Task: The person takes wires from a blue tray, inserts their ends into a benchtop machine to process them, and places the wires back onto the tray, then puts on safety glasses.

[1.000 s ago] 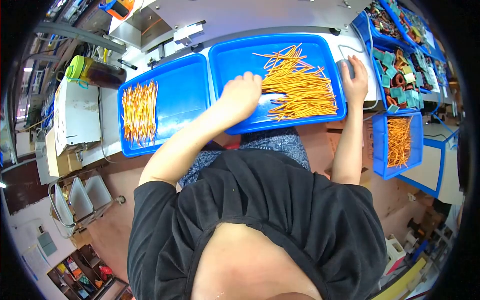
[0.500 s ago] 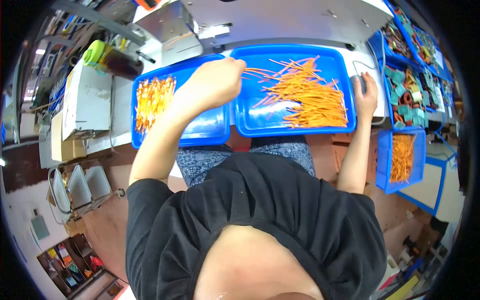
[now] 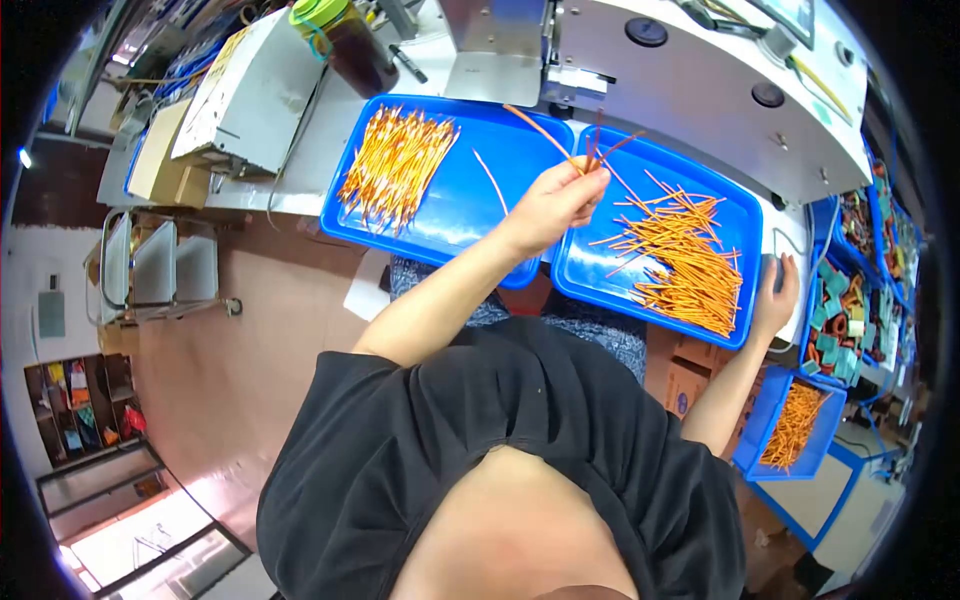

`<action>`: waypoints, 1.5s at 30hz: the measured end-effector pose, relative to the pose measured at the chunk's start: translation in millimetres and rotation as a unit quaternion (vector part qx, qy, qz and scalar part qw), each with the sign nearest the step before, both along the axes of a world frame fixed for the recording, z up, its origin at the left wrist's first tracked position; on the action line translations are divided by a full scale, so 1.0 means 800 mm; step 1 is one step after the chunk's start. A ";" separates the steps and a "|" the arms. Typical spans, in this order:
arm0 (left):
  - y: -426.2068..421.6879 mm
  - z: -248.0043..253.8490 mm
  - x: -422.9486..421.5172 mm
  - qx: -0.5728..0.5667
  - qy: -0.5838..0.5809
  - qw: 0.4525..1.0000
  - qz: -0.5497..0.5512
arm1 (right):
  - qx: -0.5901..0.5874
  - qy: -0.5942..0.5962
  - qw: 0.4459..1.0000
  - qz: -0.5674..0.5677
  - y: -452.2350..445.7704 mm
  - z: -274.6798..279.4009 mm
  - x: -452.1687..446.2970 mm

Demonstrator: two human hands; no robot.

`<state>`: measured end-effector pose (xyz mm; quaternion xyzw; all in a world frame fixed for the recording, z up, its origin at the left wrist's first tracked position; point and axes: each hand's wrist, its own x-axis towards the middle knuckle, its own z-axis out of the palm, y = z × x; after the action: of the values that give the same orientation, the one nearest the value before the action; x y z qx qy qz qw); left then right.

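My left hand (image 3: pixel 558 208) pinches several short orange wires (image 3: pixel 540 125), which fan out from its fingertips above the gap between two blue trays. Under it, the left blue tray (image 3: pixel 455 215) holds a bundle of orange wires with pale, shiny parts (image 3: pixel 398 165) and a single loose wire. A loose pile of plain orange wires (image 3: pixel 690 265) fills much of the right blue tray (image 3: pixel 600 265). Beyond that tray's right edge, my right hand (image 3: pixel 777 300) lies with fingers extended beside a dark, rounded thing (image 3: pixel 771 272), partly hidden, resembling a computer mouse.
Behind the trays stands a grey metal machine housing (image 3: pixel 690 90). A green-lidded bottle (image 3: pixel 350 50) and a white box (image 3: pixel 245 95) are at the left. A smaller blue bin (image 3: pixel 765 425) of orange wires and crates of teal and brown parts (image 3: pixel 840 320) are at the right.
The view has turned and shifted. My left hand has moved away from the right tray's wire pile, the wires in it now raised and fanned. My right hand stays beside the right tray.
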<state>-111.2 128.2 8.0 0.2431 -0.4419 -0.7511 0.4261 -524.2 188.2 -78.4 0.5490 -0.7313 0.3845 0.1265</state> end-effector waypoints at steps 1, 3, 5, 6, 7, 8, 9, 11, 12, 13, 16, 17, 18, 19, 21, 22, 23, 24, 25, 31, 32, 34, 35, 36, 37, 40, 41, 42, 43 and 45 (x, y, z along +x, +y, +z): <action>-0.002 -0.002 0.000 -0.027 -0.026 0.999 0.010 | 0.000 0.003 1.000 0.007 0.000 0.000 -0.001; -0.007 -0.008 0.009 -0.109 -0.101 0.989 0.022 | 0.009 -0.002 1.000 0.006 0.000 0.000 -0.001; -0.009 -0.012 0.020 -0.162 -0.154 0.974 0.049 | 0.012 -0.007 1.000 0.008 -0.001 0.000 -0.001; -0.010 -0.011 0.027 -0.187 -0.180 0.964 0.060 | 0.011 -0.007 1.000 0.010 -0.003 0.000 -0.001; -0.018 -0.012 0.040 -0.210 -0.168 0.961 0.061 | 0.012 -0.008 1.000 0.010 -0.002 -0.001 -0.001; -0.024 -0.011 0.053 -0.221 -0.159 0.959 0.079 | 0.014 -0.009 1.000 0.009 -0.001 -0.001 -0.001; -0.026 -0.006 0.064 -0.197 -0.148 0.963 0.107 | 0.015 -0.009 1.000 0.008 0.000 -0.001 -0.001; -0.025 0.006 0.090 -0.170 -0.152 0.963 0.141 | 0.016 -0.009 1.000 0.005 -0.001 0.000 0.001; -0.025 0.010 0.104 -0.166 -0.167 0.961 0.147 | 0.016 -0.008 1.000 0.006 -0.001 0.001 0.002; -0.026 0.001 0.114 -0.170 -0.171 0.959 0.151 | 0.015 -0.007 1.000 0.007 -0.001 0.001 0.002; -0.015 -0.025 0.129 -0.192 -0.227 0.943 0.150 | 0.011 -0.007 1.000 0.013 -0.002 0.000 0.000; -0.010 -0.041 0.133 -0.179 -0.204 0.952 0.143 | 0.011 -0.008 1.000 0.013 -0.002 0.000 -0.001; -0.005 -0.049 0.137 -0.164 -0.222 0.951 0.142 | 0.011 -0.008 1.000 0.013 -0.003 0.000 -0.001; -0.002 -0.055 0.142 -0.150 -0.239 0.949 0.141 | 0.011 -0.008 1.000 0.013 -0.003 -0.001 -0.002; 0.001 -0.061 0.155 -0.090 -0.289 0.944 0.130 | 0.011 -0.006 1.000 0.015 -0.003 -0.002 -0.003; 0.000 -0.062 0.156 -0.085 -0.281 0.947 0.134 | 0.014 -0.006 1.000 0.013 -0.003 0.000 -0.001; 0.000 -0.063 0.158 -0.081 -0.273 0.949 0.139 | 0.015 -0.005 1.000 0.011 -0.002 0.001 0.001; 0.001 -0.065 0.160 -0.077 -0.265 0.950 0.144 | 0.017 -0.006 1.000 0.010 -0.002 0.003 0.003; 0.000 -0.069 0.161 -0.091 -0.280 0.944 0.147 | 0.017 -0.004 1.000 0.011 -0.002 0.003 0.002; -0.002 -0.075 0.152 -0.261 -0.380 0.865 0.198 | 0.012 -0.001 1.000 0.017 -0.003 -0.002 -0.004; -0.001 -0.074 0.150 -0.249 -0.351 0.881 0.199 | 0.011 0.001 1.000 0.018 -0.003 -0.003 -0.005; 0.003 -0.055 0.143 -0.224 -0.293 0.908 0.200 | 0.012 0.002 1.000 0.018 -0.003 -0.002 -0.006; 0.002 -0.056 0.145 -0.192 -0.296 0.921 0.165 | 0.012 0.002 1.000 0.017 -0.003 -0.002 -0.005; 0.000 -0.058 0.148 -0.159 -0.298 0.932 0.129 | 0.012 0.001 1.000 0.016 -0.003 -0.002 -0.004; 0.000 -0.059 0.150 -0.126 -0.299 0.941 0.093 | 0.013 0.000 1.000 0.015 -0.003 -0.002 -0.003; -0.001 -0.058 0.139 -0.178 -0.361 0.910 0.098 | 0.011 -0.001 1.000 0.010 -0.003 0.000 -0.002; -0.011 -0.070 0.139 -0.208 -0.329 0.915 0.107 | 0.012 -0.001 1.000 0.008 -0.003 0.000 -0.001; -0.019 -0.067 0.142 -0.219 -0.356 0.904 0.089 | 0.014 -0.002 1.000 0.007 -0.002 0.000 0.000; -0.027 -0.054 0.145 -0.230 -0.381 0.892 0.072 | 0.012 -0.003 1.000 0.009 -0.002 0.000 0.000; -0.033 -0.013 0.150 -0.302 -0.512 0.803 0.033 | 0.009 -0.005 1.000 0.012 -0.002 0.000 -0.001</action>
<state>8.9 101.6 -2.2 0.4660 -0.7918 -0.3317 0.2140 -524.6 186.4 -78.6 0.5565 -0.7288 0.3825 0.1136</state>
